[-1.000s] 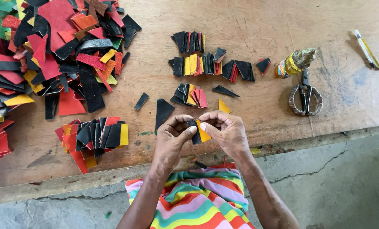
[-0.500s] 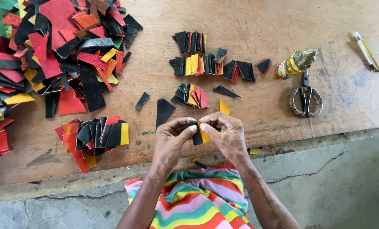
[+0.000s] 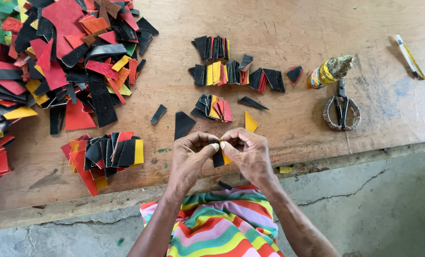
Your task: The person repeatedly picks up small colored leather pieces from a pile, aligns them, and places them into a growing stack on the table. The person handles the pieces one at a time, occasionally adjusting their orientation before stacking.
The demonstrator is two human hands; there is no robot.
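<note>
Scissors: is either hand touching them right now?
No. The scissors lie alone on the wooden table to the right, while the left hand and right hand pinch small black and yellow pieces at the table edge.

We see a worn wooden bench (image 3: 288, 28) carrying a big heap of red, black and yellow scraps (image 3: 55, 62), smaller sorted stacks (image 3: 236, 71), scissors (image 3: 341, 110), a small yellow bottle (image 3: 329, 72) and a pen (image 3: 410, 56).
</note>
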